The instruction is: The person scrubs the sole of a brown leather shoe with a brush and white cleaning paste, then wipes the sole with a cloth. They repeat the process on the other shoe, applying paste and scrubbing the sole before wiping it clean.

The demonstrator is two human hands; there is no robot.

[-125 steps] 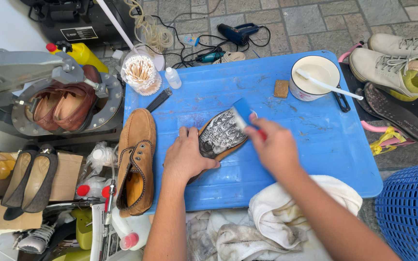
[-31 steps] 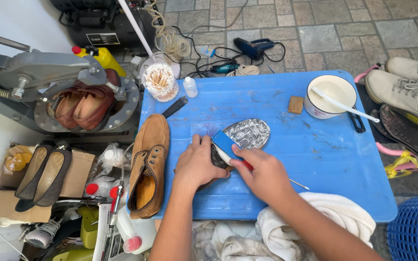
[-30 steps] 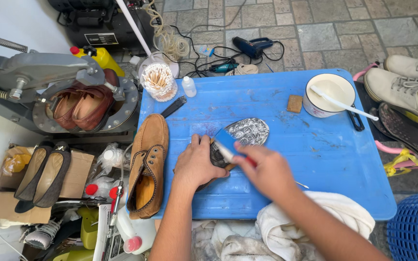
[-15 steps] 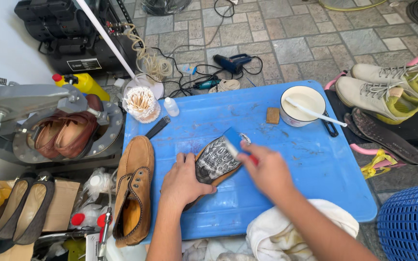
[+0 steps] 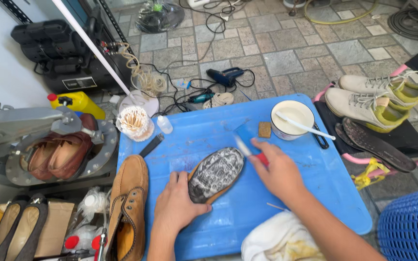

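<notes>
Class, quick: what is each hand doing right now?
Left hand: closed on the sole-up shoe, steadying it.
Right hand: closed on a brush at the sole.

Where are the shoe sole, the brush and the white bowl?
Shoe sole (image 5: 216,174), head view, middle of the patterned tread.
Brush (image 5: 244,146), head view, pale bristle end above the right hand's fingers.
White bowl (image 5: 286,133), head view, on its front rim.

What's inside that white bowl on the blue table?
The white bowl holds a pale cream-coloured substance, with a white stick resting in it and poking out over the rim. What lies beneath the surface of that substance cannot be seen.
</notes>
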